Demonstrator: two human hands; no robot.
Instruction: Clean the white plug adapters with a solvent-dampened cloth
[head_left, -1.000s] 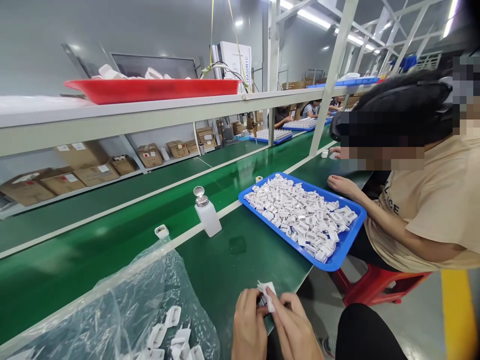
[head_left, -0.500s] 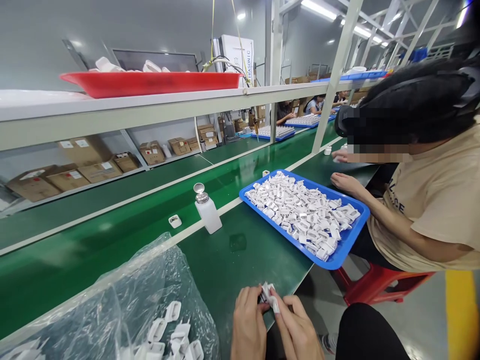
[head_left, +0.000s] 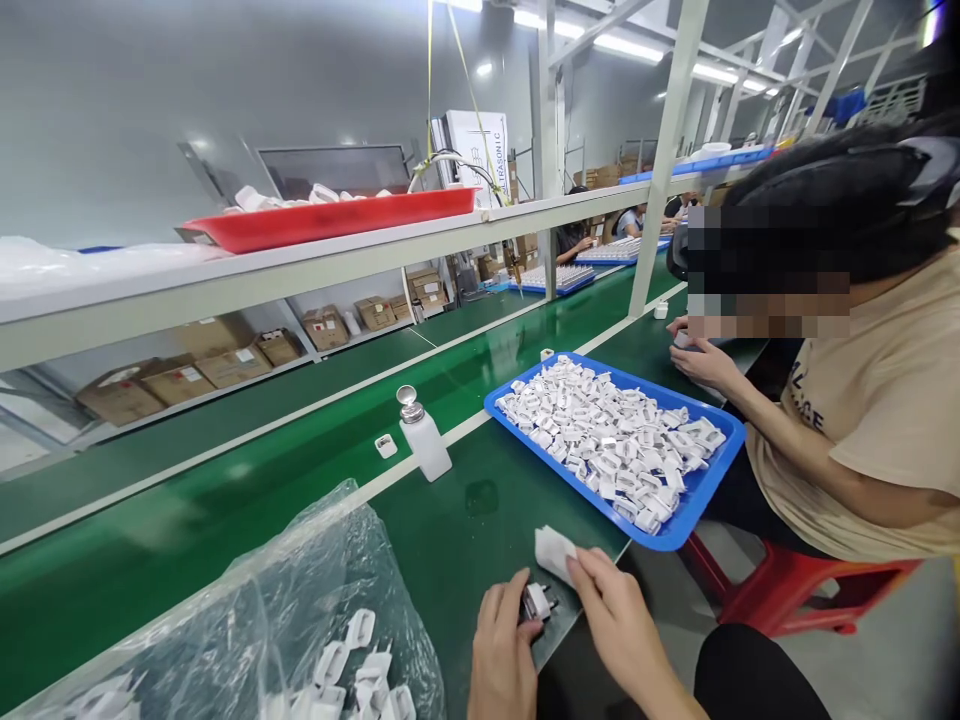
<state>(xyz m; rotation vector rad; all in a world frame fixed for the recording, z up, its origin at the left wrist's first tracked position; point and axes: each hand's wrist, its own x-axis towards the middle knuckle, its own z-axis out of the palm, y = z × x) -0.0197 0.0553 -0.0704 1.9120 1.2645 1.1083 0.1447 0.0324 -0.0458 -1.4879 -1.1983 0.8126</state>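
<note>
My left hand (head_left: 504, 645) grips a small white plug part (head_left: 538, 601) with dark prongs, low over the green table near its front edge. My right hand (head_left: 619, 620) pinches a folded white wipe (head_left: 553, 551) just up and right of the part; the two are apart. A clear plastic bag (head_left: 247, 610) with several more white plug parts (head_left: 358, 670) lies to my left.
A white dispenser bottle (head_left: 424, 437) stands on the green table (head_left: 450, 540). A blue tray (head_left: 686, 510) heaped with white parts lies to the right, beside a seated co-worker (head_left: 855, 400). One small white part (head_left: 385, 445) rides the conveyor belt (head_left: 187, 500). A red tray (head_left: 330, 215) sits on the shelf above.
My right hand has lifted the wipe off the plug part and moved it up and right. The small part on the conveyor has travelled rightwards. My view shifted slightly.
</note>
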